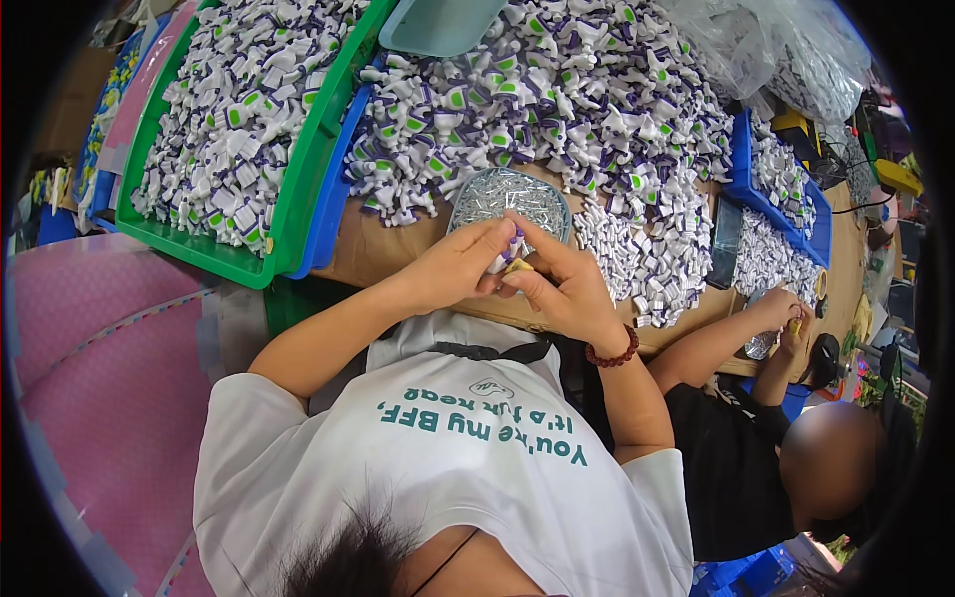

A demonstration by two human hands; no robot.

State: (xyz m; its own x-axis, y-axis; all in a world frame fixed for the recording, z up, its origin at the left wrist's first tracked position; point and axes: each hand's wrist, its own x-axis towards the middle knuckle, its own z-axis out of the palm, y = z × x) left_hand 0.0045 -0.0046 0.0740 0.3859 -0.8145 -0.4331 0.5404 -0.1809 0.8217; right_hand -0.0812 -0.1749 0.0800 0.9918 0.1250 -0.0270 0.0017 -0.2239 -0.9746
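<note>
Both my hands meet in front of my chest, just over the near side of a bowl of metal pins. Closed fingers of my left hand grip a small white and purple plastic part, which is mostly covered by the fingers. My right hand is closed too, its index finger and thumb pinching at the same part from the other side. Something yellow shows by the right thumb tip; what it is I cannot tell. A beaded bracelet circles my right wrist.
A big heap of white, purple and green plastic parts covers the table behind the bowl. Left stands a green tray full of them. Small white pieces lie right. Beyond, a co-worker's hands work near a blue tray.
</note>
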